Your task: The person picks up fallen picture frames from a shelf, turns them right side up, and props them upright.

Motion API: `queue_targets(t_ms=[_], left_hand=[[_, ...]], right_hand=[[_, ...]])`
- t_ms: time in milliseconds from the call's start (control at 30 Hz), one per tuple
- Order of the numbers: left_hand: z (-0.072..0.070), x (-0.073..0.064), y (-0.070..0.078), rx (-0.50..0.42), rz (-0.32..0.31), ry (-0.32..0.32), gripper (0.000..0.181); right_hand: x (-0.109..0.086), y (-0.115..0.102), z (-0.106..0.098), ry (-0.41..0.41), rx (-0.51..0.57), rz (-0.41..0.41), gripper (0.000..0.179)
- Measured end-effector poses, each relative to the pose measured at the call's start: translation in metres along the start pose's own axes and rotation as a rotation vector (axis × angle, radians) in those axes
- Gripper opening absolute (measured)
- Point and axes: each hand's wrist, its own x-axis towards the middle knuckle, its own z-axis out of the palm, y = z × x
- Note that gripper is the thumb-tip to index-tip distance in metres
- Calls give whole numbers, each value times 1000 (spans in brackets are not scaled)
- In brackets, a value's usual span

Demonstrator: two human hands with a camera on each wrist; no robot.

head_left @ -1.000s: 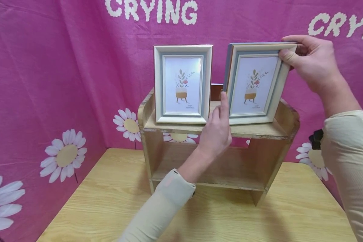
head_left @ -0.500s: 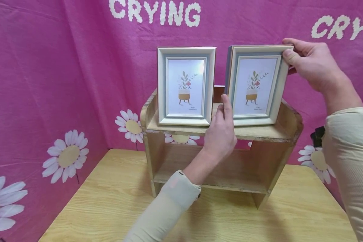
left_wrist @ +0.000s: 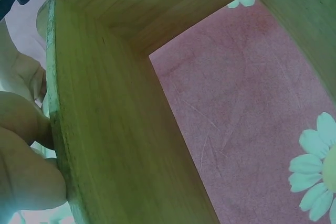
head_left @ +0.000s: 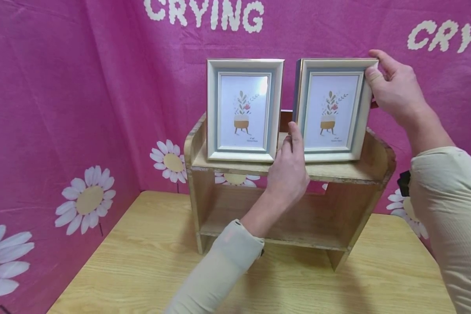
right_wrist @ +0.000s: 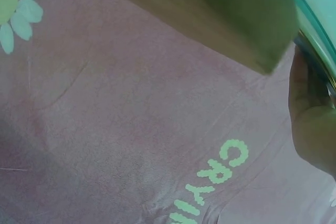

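Note:
Two matching cream-and-blue picture frames with a potted-plant print stand upright on the top board of a small wooden shelf [head_left: 243, 237]. My right hand [head_left: 398, 85] pinches the upper right corner of the right picture frame [head_left: 333, 155], thumb on its front and fingers behind. At that frame's lower left edge is my left hand [head_left: 287, 170], its index finger pointing up along the side. The left picture frame [head_left: 245, 155] stands untouched, a gap between the two. In the left wrist view, fingers [left_wrist: 31, 177] overlap the shelf's board edge.
The shelf stands on a light wooden table [head_left: 114, 261]. Behind and to the left hangs a magenta cloth [head_left: 172, 78] with daisies and white lettering. Raised side panels [head_left: 388, 161] bound the top board.
The right picture frame has turned slightly to face more forward and stands straighter. My right hand has shifted a little left with its corner. The left hand stays at the frame's edge.

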Motion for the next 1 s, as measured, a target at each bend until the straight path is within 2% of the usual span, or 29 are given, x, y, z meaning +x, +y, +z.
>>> queue_targets(t_ms=[133,333,567,833,1000], left_hand=[[0,1,1,-8,-15,-3,89],[0,1,2,-11,-33,-10,86],[2,1,2,-5,-38,0,82],[3,2,4,-21,-47,10,81],[3,1,1,-62,-47,21,75]], right_hand=[[0,2,3,10,-40,12,45],[1,5,5,-13,-22,27,41],[3,9,5,-52,-13,42,42],[1,12,0,-66,54,51,46],[-2,13,-2,-82,12,100,52]])
